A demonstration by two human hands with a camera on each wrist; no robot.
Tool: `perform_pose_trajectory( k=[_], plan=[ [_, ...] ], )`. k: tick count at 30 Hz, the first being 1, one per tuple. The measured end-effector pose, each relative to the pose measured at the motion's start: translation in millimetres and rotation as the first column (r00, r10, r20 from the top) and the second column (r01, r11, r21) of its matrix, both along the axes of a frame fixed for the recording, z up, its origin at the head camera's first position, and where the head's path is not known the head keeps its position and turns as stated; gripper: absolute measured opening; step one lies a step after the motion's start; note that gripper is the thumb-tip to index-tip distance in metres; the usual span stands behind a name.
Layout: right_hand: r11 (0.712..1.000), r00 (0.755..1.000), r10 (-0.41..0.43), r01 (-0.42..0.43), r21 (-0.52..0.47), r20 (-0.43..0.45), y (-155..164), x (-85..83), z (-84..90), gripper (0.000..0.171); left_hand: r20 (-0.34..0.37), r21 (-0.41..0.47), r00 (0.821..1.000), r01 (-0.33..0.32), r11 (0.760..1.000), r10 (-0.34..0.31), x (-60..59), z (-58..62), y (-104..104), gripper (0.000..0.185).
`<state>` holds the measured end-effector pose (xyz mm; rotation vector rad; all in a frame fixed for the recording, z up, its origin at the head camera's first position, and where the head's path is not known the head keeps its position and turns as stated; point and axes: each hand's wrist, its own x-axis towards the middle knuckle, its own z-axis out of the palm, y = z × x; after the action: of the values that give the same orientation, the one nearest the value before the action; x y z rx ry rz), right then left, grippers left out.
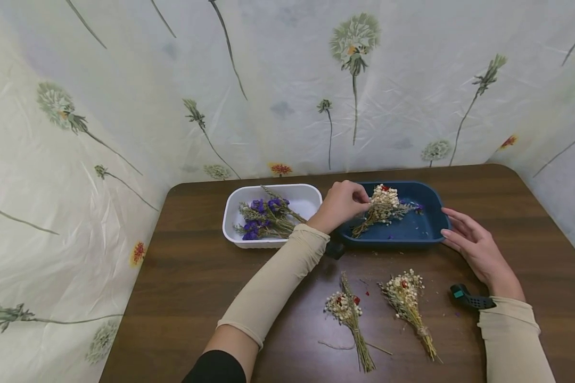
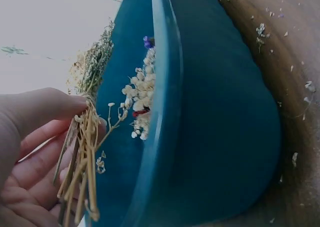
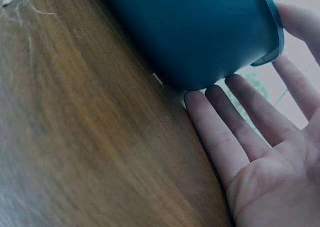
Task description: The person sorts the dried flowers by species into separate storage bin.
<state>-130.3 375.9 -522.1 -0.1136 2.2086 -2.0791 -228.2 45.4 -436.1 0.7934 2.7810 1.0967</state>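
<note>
A dark blue tray [image 1: 412, 230] stands at the back middle of the brown table. In it lies a bunch of dried white flowers [image 1: 382, 205] with a few red bits. My left hand [image 1: 363, 201] reaches into the tray and pinches this bunch. In the left wrist view my thumb and fingers [image 2: 42, 132] grip its straw stems [image 2: 82, 154] just inside the tray's rim [image 2: 165, 107]. My right hand [image 1: 452, 233] is open, its straight fingers against the tray's right end. The right wrist view shows those fingertips [image 3: 200, 104] touching the tray's outer wall [image 3: 200, 32].
A white tray [image 1: 274, 190] left of the blue one holds purple dried flowers [image 1: 264, 218]. Two more white bunches [image 1: 348, 314] [image 1: 406, 297] lie on the table [image 1: 196, 276] near me. A black and teal clip [image 1: 470, 300] sits by my right wrist. Flower-printed sheets wall in the table.
</note>
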Motion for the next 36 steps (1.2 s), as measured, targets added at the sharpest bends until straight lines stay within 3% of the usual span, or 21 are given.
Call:
perform_pose_trajectory(
  k=[9, 21, 26, 32, 36],
  plan=[
    [1.000, 1.000, -0.003, 0.003, -0.003, 0.001, 1, 0.1, 0.0, 0.059, 0.155, 0.033, 0.987, 0.031, 0.999, -0.036, -9.1, -3.6, 17, 0.008],
    [1.000, 1.000, 0.010, -0.010, -0.029, -0.014, 1, 0.5, -1.1, 0.058, 0.272, 0.017, 0.962, 0.029, 0.999, -0.032, -15.9, -11.2, 21, 0.010],
    [1.000, 1.000, 0.008, -0.009, -0.028, -0.015, 1, 0.3, -1.5, 0.058, 0.301, 0.039, 0.951, 0.059, 0.997, -0.068, -16.2, -12.7, 22, 0.008],
    [1.000, 1.000, 0.004, -0.005, -0.017, -0.010, 1, -0.3, -1.5, 0.058, 0.298, 0.043, 0.951, 0.074, 0.996, -0.083, -15.0, -11.3, 21, 0.009],
    [1.000, 1.000, 0.005, -0.005, -0.017, -0.009, 1, -0.8, -0.9, 0.058, 0.292, 0.096, 0.951, 0.076, 0.992, -0.101, -13.6, -7.5, 15, 0.010]
  ],
)
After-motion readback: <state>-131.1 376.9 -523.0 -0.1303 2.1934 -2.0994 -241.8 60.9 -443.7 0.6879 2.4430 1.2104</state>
